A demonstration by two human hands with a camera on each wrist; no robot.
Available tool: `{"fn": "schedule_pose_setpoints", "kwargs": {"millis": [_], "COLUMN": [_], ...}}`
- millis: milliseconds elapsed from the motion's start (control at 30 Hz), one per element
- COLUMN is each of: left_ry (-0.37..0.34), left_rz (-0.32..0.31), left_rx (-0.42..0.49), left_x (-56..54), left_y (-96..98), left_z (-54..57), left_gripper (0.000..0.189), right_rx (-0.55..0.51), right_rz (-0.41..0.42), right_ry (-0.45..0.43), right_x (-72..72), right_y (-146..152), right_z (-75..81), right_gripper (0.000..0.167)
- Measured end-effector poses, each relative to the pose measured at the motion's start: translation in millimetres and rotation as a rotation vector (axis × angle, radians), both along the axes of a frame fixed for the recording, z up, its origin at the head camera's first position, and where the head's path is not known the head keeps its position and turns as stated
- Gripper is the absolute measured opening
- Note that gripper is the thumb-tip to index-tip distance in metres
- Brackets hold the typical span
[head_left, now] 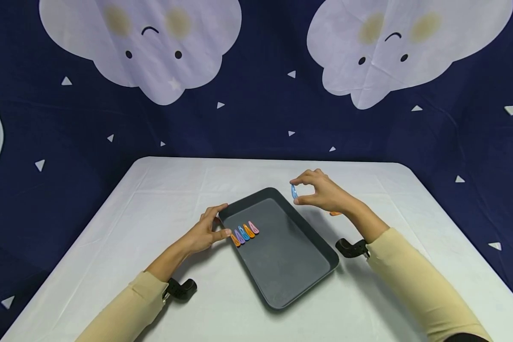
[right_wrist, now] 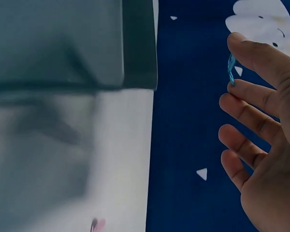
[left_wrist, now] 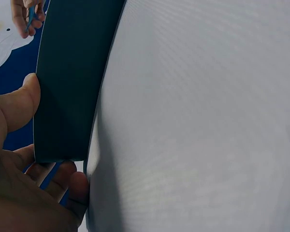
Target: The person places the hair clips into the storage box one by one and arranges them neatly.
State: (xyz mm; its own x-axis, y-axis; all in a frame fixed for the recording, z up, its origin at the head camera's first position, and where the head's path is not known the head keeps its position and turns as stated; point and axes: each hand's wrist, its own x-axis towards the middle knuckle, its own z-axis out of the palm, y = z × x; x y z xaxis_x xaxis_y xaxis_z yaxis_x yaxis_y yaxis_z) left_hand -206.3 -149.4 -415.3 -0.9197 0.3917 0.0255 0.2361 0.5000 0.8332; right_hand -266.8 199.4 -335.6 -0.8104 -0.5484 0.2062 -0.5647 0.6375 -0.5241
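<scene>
A blue snap hair clip [head_left: 294,191] is pinched between the thumb and index finger of my right hand [head_left: 322,192], above the table past the tray's far right side. In the right wrist view that clip [right_wrist: 231,68] stands on edge between the fingertips, the other fingers spread apart. My left hand [head_left: 202,234] grips the left corner of a dark grey baking tray [head_left: 290,251], thumb at the rim and fingers around the outside. Inside the tray near that thumb, several hair clips lie in a slanted row: orange [head_left: 235,241], purple [head_left: 239,237], blue [head_left: 243,232], orange [head_left: 249,231] and pink [head_left: 254,227].
An orange item [head_left: 335,213] on the white-covered table [head_left: 179,180] is mostly hidden behind my right wrist. A small pink item [right_wrist: 100,225] shows at the bottom of the right wrist view. A dark blue cloud-print cloth [head_left: 256,123] hangs behind the table.
</scene>
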Motion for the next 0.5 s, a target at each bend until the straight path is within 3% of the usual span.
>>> {"fn": "schedule_pose_setpoints", "kwargs": {"millis": [167,500], "left_ry": [0.0,-0.001], "left_rz": [0.0,0.001], "left_rx": [0.001,-0.001], "left_x": [0.2,0.1], "left_y": [0.3,0.4], "left_z": [0.2,0.0], "left_gripper": [0.073,0.073], "right_rx": [-0.015,0.013], "right_rz": [0.041,0.141], "right_ry": [-0.055,-0.013], "right_x": [0.1,-2.9], "right_y": [-12.8,-32.6], "right_z": [-3.2,-14.5], "right_gripper": [0.054,0.053]}}
